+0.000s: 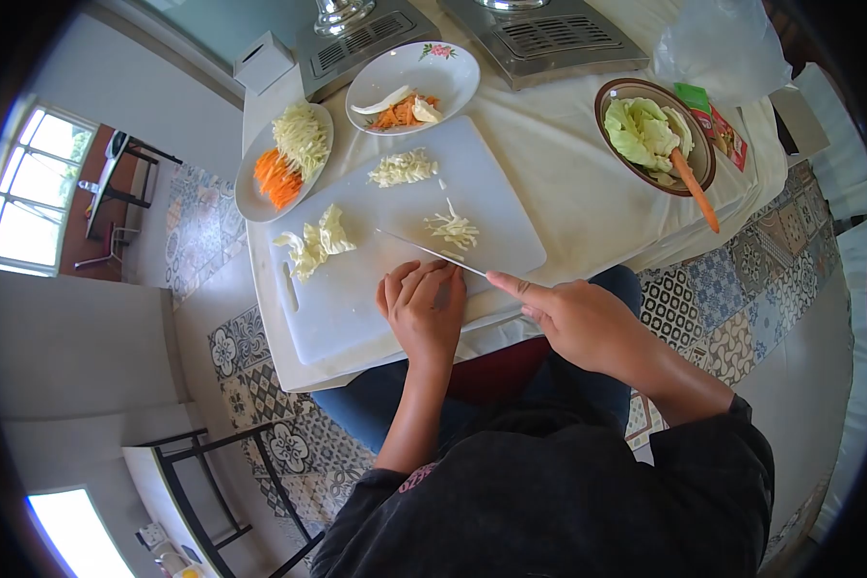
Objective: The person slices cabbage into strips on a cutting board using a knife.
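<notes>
The knife (432,252) is gripped in the right hand (583,323), index finger extended. The left hand (422,303) is bent over the board's (342,308) near side; its hold cannot be confirmed. Cut cabbage (453,231) lies on the board, beyond the blade. Fingertips should be kept tucked.

A black, short-sleeved top (549,491) is filling the lower centre of my remote view, its loose right sleeve (708,462) ending near the elbow. I am seeing a small pink print (417,477) towards its left side, and blue jeans (356,407) are showing just above, around mid-frame.
</notes>
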The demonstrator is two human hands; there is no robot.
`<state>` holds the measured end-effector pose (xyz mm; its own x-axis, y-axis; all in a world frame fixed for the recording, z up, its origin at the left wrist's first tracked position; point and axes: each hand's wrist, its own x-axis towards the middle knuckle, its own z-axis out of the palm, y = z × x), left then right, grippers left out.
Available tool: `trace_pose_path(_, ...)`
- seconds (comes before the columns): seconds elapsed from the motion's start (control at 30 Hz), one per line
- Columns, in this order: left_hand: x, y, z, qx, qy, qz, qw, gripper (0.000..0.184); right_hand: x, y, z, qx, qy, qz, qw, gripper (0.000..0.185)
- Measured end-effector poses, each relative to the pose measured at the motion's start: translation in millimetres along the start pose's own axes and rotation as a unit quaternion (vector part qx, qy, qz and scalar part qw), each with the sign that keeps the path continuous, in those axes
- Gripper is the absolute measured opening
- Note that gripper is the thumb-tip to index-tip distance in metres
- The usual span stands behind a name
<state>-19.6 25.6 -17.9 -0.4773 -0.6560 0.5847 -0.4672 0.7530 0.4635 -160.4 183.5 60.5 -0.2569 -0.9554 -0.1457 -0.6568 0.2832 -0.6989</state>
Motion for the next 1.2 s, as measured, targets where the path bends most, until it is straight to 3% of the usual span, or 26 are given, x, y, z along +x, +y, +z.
trace_pose_path(0.37, 3.3, 0.7, 4.8, 0.035, 0.01, 0.006, 0.999, 0.01, -14.1, 4.6, -16.5, -0.049, 0.007, -0.003, 0.999, 0.057)
trace_pose_path(0.47, 9.9, 6.6, 4.2, 0.038, 0.004, 0.004, 0.999, 0.009, -19.5, 6.6, -12.0, -0.014, 0.059, -0.028, 0.998, 0.057)
trace_pose_path(0.73, 34.4, -7.0, -10.1, -0.016, -0.036, 0.019, 0.999, 0.016, -25.8, 2.7, -10.9, 0.074, 0.099, 0.024, 0.992, 0.054)
trace_pose_path(0.83, 66.0, -13.8, -28.7, -0.036, -0.076, 0.087, 0.993, 0.021, -26.5, 10.4, -7.8, 0.105, 0.124, 0.023, 0.986, 0.055)
trace_pose_path(0.97, 100.9, -17.4, -31.2, -0.093, -0.25, 0.218, 0.939, 0.037, -27.9, 15.5, -6.1, 0.133, 0.143, 0.03, 0.98, 0.055)
trace_pose_path(1.07, 105.2, -21.3, -18.6, -0.084, -0.309, 0.286, 0.903, 0.04, -28.8, 20.0, -0.8, 0.163, 0.164, 0.014, 0.973, 0.054)
trace_pose_path(1.2, 108.8, -35.2, -11.0, -0.094, -0.341, 0.281, 0.892, 0.039, -33.9, 16.1, -1.1, 0.168, 0.149, 0.04, 0.974, 0.055)
